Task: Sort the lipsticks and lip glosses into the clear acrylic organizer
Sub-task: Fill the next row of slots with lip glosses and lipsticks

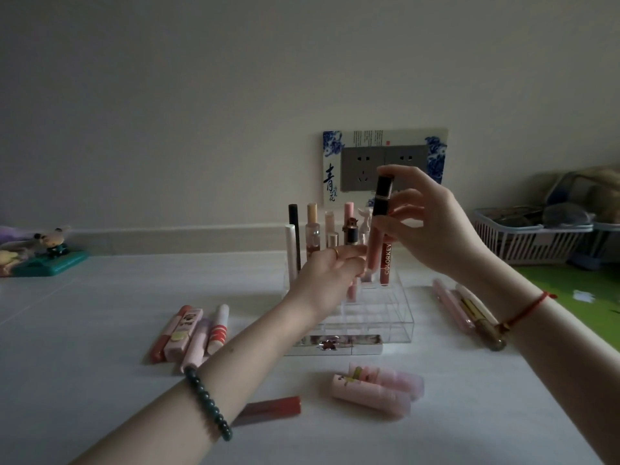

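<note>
The clear acrylic organizer stands in the middle of the white table, with several lip glosses and lipsticks upright in its back rows. My right hand pinches a black lipstick tube upright above the back of the organizer. My left hand grips a small black lipstick with an ornate cap over the organizer's left side. A red tube marked COLORKEY stands in a back slot.
Loose tubes lie left and right of the organizer. A mirrored tube lies at its front, pink tubes nearer me, a red one under my left forearm. A white basket sits far right, figurines far left.
</note>
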`<state>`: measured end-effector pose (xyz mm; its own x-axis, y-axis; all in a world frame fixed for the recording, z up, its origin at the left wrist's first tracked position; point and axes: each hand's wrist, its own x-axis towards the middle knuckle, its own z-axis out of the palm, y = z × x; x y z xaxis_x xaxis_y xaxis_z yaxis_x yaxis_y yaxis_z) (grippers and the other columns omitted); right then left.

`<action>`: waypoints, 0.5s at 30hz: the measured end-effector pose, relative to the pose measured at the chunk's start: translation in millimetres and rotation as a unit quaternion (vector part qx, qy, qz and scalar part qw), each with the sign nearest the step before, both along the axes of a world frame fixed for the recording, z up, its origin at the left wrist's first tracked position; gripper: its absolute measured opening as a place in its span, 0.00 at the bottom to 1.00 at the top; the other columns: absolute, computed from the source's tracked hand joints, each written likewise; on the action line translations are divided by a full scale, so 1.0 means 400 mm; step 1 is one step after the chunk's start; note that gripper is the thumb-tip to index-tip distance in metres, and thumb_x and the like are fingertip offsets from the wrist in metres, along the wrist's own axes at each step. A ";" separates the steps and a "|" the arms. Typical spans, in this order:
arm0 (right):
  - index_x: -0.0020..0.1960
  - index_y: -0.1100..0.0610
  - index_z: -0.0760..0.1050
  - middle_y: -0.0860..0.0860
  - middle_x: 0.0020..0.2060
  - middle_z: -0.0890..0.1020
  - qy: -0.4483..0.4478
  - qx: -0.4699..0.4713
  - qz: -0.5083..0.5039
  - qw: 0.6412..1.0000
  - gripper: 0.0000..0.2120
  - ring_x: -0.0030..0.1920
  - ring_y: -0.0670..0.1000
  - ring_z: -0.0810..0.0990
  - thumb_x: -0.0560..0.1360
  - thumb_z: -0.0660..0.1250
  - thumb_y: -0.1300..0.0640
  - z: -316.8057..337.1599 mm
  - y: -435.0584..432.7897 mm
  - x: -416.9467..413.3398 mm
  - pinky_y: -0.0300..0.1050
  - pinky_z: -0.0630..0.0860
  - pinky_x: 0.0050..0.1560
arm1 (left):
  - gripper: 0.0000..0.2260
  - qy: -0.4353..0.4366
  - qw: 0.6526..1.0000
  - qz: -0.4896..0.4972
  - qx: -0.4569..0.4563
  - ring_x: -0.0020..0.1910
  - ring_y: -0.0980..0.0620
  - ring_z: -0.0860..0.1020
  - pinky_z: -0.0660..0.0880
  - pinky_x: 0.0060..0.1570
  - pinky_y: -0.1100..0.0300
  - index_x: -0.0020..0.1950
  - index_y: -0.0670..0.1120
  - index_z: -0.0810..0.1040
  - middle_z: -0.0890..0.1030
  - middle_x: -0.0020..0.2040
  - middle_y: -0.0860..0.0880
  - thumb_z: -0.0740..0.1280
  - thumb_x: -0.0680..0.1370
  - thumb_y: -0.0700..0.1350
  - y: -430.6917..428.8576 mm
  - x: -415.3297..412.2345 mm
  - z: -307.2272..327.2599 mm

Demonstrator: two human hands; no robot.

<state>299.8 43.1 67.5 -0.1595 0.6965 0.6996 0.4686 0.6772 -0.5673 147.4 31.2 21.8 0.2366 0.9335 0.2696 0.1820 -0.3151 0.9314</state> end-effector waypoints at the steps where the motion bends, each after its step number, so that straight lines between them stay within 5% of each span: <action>1: 0.61 0.46 0.67 0.47 0.39 0.80 0.004 -0.002 -0.009 1.000 0.26 0.39 0.42 0.81 0.67 0.70 0.62 -0.006 0.007 0.003 0.40 0.80 0.41 | 0.08 -0.001 1.000 0.000 0.018 0.54 0.61 0.75 0.68 0.57 0.64 0.54 0.53 0.76 0.78 0.52 0.58 0.60 0.77 0.45 -0.001 0.006 -0.001; 6: 0.59 0.51 0.66 0.44 0.39 0.79 0.036 -0.014 -0.025 0.999 0.23 0.40 0.42 0.80 0.68 0.69 0.65 -0.044 0.044 0.006 0.41 0.79 0.41 | 0.17 -0.008 0.996 0.002 0.088 0.48 0.78 0.69 0.64 0.47 0.84 0.67 0.52 0.67 0.72 0.51 0.68 0.60 0.78 0.44 0.005 0.032 -0.012; 9: 0.59 0.52 0.66 0.46 0.39 0.79 0.028 -0.018 -0.030 0.999 0.23 0.40 0.42 0.79 0.69 0.69 0.65 -0.067 0.060 0.001 0.30 0.75 0.38 | 0.17 -0.020 0.995 -0.012 0.097 0.48 0.80 0.70 0.64 0.47 0.84 0.66 0.53 0.67 0.71 0.51 0.69 0.60 0.78 0.43 0.010 0.043 -0.025; 12: 0.60 0.51 0.66 0.48 0.41 0.79 0.024 -0.024 -0.034 0.999 0.23 0.42 0.44 0.79 0.69 0.68 0.66 -0.085 0.069 -0.003 0.31 0.73 0.39 | 0.17 -0.010 0.995 -0.014 0.099 0.48 0.81 0.69 0.64 0.46 0.84 0.59 0.61 0.66 0.71 0.50 0.70 0.59 0.78 0.40 0.015 0.050 -0.045; 15: 0.61 0.51 0.67 0.46 0.41 0.77 0.012 -0.026 -0.033 0.999 0.23 0.42 0.44 0.78 0.70 0.67 0.66 -0.101 0.073 -0.007 0.33 0.73 0.39 | 0.18 0.013 0.995 -0.013 0.096 0.48 0.81 0.67 0.63 0.45 0.85 0.67 0.55 0.64 0.68 0.52 0.70 0.58 0.79 0.42 0.019 0.049 -0.066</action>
<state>297.1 72.3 27.0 -0.0961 0.7402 0.6655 0.4965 0.6151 -0.6125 166.8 39.0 -4.5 0.2698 0.8583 0.4364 0.1941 -0.4924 0.8485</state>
